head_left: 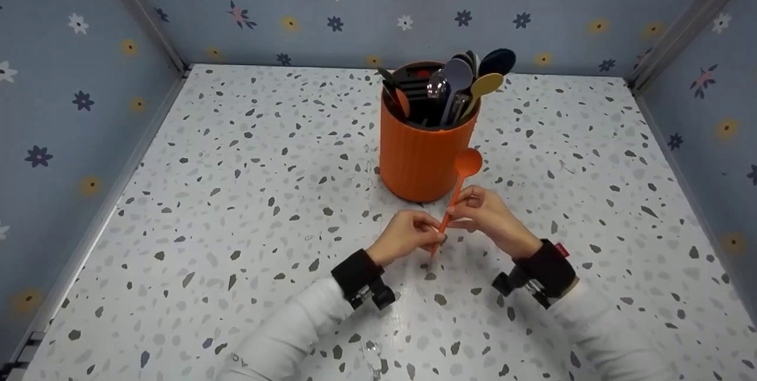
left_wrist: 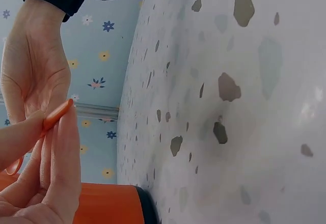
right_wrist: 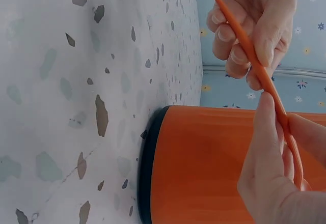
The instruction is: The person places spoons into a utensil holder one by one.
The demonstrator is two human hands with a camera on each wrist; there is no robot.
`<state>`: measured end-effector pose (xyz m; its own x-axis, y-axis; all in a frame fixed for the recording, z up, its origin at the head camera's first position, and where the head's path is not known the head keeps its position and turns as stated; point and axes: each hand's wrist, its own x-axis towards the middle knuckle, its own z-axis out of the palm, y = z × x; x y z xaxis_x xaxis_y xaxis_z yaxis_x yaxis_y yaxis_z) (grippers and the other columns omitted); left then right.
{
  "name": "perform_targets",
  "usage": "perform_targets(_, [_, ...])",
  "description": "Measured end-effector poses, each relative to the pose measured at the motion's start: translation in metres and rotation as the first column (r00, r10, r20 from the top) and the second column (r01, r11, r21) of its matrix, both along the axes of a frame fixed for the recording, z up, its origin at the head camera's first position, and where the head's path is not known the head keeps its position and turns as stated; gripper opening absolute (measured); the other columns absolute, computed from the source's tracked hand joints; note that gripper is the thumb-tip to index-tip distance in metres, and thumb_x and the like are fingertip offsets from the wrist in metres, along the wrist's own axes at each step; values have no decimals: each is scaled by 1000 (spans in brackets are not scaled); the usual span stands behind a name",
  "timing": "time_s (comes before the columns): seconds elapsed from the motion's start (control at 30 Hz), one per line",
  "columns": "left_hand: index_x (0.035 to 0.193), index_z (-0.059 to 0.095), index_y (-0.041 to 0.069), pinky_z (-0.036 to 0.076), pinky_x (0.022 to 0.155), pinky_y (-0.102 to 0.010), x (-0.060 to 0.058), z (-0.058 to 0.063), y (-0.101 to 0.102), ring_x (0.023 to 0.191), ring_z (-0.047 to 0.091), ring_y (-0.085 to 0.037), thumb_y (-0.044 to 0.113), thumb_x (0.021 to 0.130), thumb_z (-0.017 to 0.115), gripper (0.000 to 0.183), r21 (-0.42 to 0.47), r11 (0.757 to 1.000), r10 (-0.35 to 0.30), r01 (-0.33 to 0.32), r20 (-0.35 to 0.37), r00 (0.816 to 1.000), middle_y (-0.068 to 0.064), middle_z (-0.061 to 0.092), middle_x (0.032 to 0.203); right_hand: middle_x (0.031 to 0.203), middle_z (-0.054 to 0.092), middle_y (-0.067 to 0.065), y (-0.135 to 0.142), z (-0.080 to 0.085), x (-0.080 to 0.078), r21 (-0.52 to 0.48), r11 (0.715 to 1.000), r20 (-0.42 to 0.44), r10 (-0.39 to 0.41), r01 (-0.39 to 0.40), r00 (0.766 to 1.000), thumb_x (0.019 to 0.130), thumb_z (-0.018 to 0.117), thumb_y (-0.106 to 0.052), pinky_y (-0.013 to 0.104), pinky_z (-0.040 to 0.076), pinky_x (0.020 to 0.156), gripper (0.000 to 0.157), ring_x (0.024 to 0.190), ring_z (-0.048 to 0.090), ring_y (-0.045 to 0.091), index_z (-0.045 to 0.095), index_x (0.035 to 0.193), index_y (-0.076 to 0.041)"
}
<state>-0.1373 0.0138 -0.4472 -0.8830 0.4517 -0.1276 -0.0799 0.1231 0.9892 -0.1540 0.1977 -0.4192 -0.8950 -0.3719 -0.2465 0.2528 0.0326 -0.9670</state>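
Note:
An orange spoon (head_left: 468, 162) is held between both hands, tilted, its round bowl up by the orange holder. Near the handle's lower end my left hand (head_left: 408, 236) pinches it with thumb and fingers. My right hand (head_left: 488, 218) pinches the handle higher up, nearer the bowl. In the right wrist view, the spoon's handle (right_wrist: 243, 39) runs from the left hand (right_wrist: 257, 25) down to the right hand (right_wrist: 272, 168). The left wrist view shows the handle tip (left_wrist: 60, 114) jutting past the left thumb and fingers.
A ribbed orange utensil holder (head_left: 420, 162) stands just behind the hands. Out of it stick a purple spoon (head_left: 459, 73), a yellow spoon (head_left: 488, 83), a dark spoon (head_left: 497, 62) and several other utensils. Flower-patterned walls (head_left: 331, 8) enclose the speckled table (head_left: 248, 239).

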Motion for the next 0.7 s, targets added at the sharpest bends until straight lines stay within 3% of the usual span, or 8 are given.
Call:
perform_targets(0.1, [93, 62, -11, 55, 62, -35, 1, 9, -2, 61, 62, -18, 0, 79, 63, 18, -7, 1000, -10, 10, -19, 1000, -24, 63, 79, 89, 57, 10, -1, 6, 2, -13, 1000, -33, 4, -4, 999, 84, 59, -6, 39, 49, 83, 21, 85, 61, 23, 46, 97, 2])
perform_targets(0.33, [94, 59, -15, 55, 67, -39, 10, 45, -7, 70, 62, -33, -5, 81, 58, 17, -7, 1000, -29, 29, -42, 999, -30, 61, 82, 90, 56, 10, -3, 22, 4, -25, 999, -84, 22, -25, 996, 84, 59, -6, 40, 49, 83, 23, 84, 61, 23, 44, 98, 2])
perform_targets(0.6, [92, 59, -13, 55, 63, -31, -1, 39, -6, 70, 62, -34, -4, 80, 59, 15, 12, 999, -31, 33, -130, 991, -27, 61, 79, 88, 57, 10, -8, 42, 1, 4, 1000, -97, -3, 4, 995, 83, 61, -6, 40, 50, 81, 22, 81, 61, 21, 44, 96, 1])
perform_targets(0.7, [90, 60, -11, 55, 61, -28, -3, 43, -5, 67, 62, -29, -3, 79, 61, 13, -4, 1000, -18, 18, -178, 984, -23, 62, 77, 89, 57, 10, -9, 50, 0, 31, 999, -111, -16, 20, 994, 82, 62, -6, 38, 51, 80, 24, 81, 61, 21, 44, 96, 2])
